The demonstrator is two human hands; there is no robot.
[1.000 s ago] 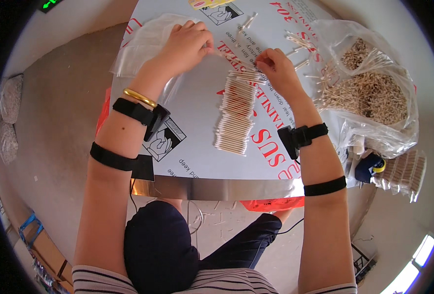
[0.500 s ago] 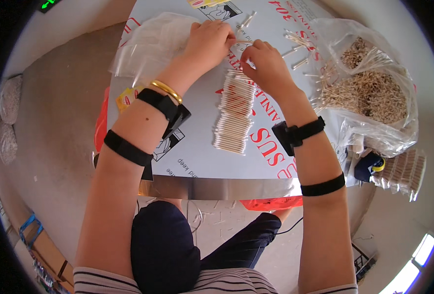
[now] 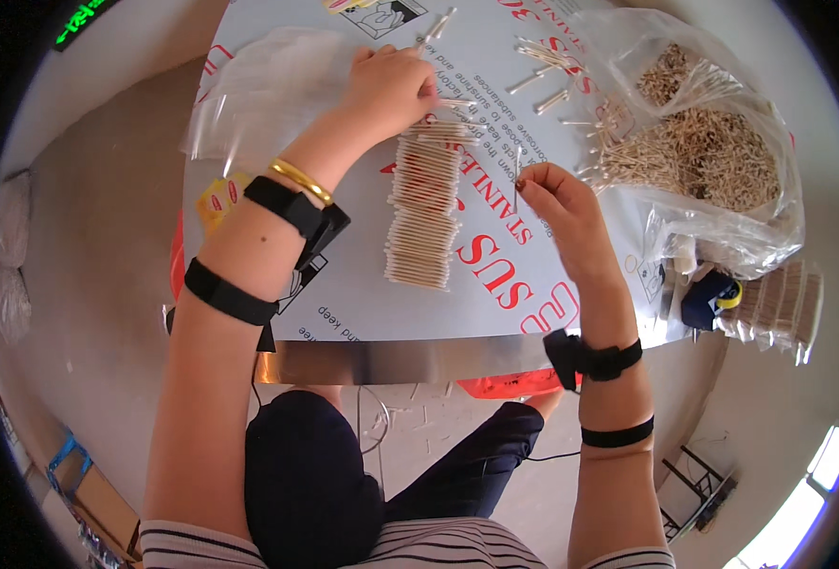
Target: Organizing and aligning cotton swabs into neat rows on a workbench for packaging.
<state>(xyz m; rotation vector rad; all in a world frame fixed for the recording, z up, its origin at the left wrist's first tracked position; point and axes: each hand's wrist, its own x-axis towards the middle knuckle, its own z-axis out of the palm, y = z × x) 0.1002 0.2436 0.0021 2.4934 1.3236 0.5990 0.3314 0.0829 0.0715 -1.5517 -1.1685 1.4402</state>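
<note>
Your left hand (image 3: 391,87) has dropped back from the far side of the tabletop (image 3: 363,303) and now rests closed on the top end of the row of cotton swabs (image 3: 424,213), fingertips pinching one swab (image 3: 455,101) that sticks out sideways at the row's far end. Half a second ago both hands were bunched together above the row; now they have split.

Your right hand (image 3: 557,204) has pulled toward you and to the right of the row, thumb and forefinger pinched on a single thin stick (image 3: 517,169) held upright, other fingers curled. It sits clear of the row, not touching it.

Judging by the split, one swab is being added to the top of the row while the next one is already picked and waiting in the right hand. The row itself looks the same length as before, lying straight between your two hands.

Right of the right hand: loose swabs (image 3: 552,85) scattered on the tabletop, then an open clear bag of swabs (image 3: 713,152). Left of the left hand: a flat empty clear plastic bag (image 3: 268,95). Near your right wrist, bundled packs of sticks (image 3: 780,299) at the tabletop's edge.
</note>
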